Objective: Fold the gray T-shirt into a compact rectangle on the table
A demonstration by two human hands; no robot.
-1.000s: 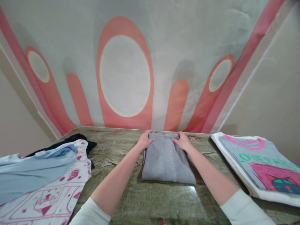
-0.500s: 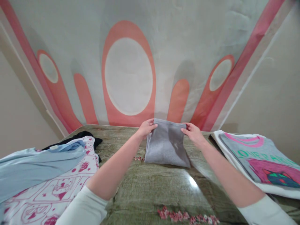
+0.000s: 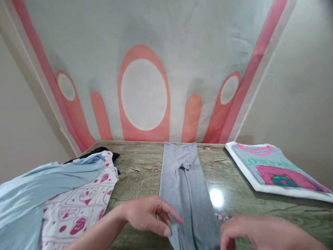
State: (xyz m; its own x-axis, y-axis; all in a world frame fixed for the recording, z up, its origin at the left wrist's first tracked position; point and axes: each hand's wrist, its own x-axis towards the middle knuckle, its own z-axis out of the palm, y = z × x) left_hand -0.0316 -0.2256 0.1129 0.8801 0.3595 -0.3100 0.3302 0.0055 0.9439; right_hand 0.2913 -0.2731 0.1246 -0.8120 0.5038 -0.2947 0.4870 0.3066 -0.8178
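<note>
Grey trousers point(image 3: 169, 173) lie lengthwise down the middle of the table, running from its far edge toward me. My left hand point(image 3: 153, 215) hovers over the left leg near the bottom of the view, thumb and fingers apart, holding nothing. At the lower right, my right hand point(image 3: 255, 231) is beside the right leg; it is blurred and its fingertips are cut off or hidden, so its grip cannot be made out.
On the left lie a light blue garment point(image 3: 67, 177), a white one with dark pink prints point(image 3: 85, 201) and a black one point(image 3: 102, 150). A folded grey shirt with a cat picture point(image 3: 283, 173) lies at the right of the wooden-patterned table point(image 3: 135, 173). A wall stands behind.
The grey cloth, held up folded at its top corners by both hands before, now lies stretched out flat. Both hands have let go of that edge and come back toward me.
</note>
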